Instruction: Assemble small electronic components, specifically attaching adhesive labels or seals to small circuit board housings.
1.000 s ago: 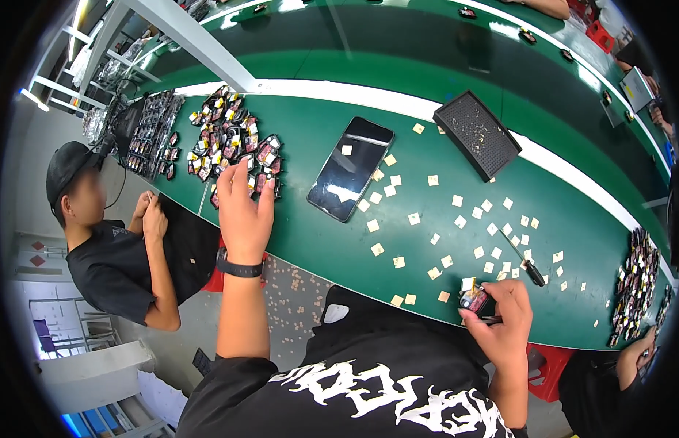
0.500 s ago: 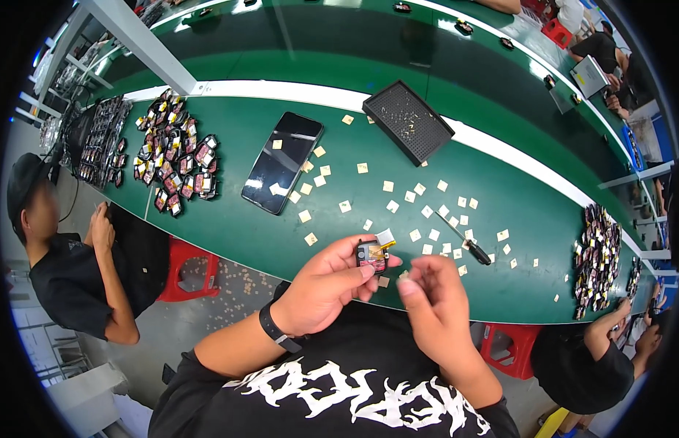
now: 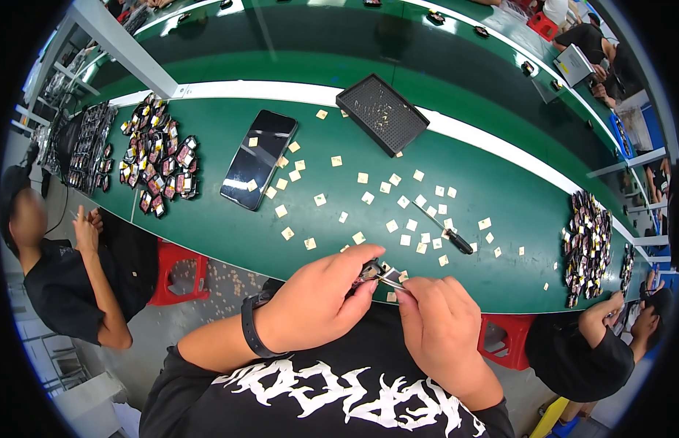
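Note:
Over the table's near edge, my left hand [image 3: 317, 296] grips a small black electronic unit [image 3: 369, 273] between thumb and fingers. A small flat silver battery [image 3: 390, 277] stands out from the unit's right side. My right hand [image 3: 443, 315] is closed at that battery, thumb and forefinger pinching its lower edge; its fingertips partly hide it. Most of the unit's inside is covered by my left fingers. Small pale square pieces [image 3: 359, 238] lie scattered on the green table [image 3: 493, 281] beyond my hands.
A black-handled screwdriver [image 3: 458, 241] lies among the squares. Farther off are a black phone [image 3: 260, 157] and a black perforated tray [image 3: 383, 117]. Heaped units lie left [image 3: 160, 157] and right [image 3: 588, 248]. Co-workers [image 3: 76, 277] sit on both sides; a white rail [image 3: 281, 90] runs behind.
My right hand has moved in to the unit and now pinches the battery. The left hand has turned, tilting the unit so its face is less visible. The whole view has shifted slightly.

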The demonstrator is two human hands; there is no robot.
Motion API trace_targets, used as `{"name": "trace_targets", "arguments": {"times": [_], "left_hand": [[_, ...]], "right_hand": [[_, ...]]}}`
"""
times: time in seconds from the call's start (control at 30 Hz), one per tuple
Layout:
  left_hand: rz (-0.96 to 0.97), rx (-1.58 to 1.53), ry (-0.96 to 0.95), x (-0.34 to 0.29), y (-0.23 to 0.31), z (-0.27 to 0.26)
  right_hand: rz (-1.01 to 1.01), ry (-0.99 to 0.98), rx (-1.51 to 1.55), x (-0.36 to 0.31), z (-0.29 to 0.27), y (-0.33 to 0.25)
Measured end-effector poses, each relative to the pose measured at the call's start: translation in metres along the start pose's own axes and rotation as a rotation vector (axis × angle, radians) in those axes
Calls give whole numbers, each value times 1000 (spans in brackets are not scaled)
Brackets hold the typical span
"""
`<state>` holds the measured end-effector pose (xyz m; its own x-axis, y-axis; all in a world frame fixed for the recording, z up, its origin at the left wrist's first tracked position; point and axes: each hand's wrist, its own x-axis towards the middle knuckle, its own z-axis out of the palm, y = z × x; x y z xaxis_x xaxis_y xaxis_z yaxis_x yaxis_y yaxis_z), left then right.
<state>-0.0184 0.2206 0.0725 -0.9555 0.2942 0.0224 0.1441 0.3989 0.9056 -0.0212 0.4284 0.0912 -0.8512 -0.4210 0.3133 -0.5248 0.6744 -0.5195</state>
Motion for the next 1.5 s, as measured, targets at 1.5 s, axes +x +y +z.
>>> {"name": "trace_targets", "arguments": {"times": [1.5], "left_hand": [[-13,-204,-144,-9,-13,14]], "right_hand": [[268,28,466,-24,25,-2]]}}
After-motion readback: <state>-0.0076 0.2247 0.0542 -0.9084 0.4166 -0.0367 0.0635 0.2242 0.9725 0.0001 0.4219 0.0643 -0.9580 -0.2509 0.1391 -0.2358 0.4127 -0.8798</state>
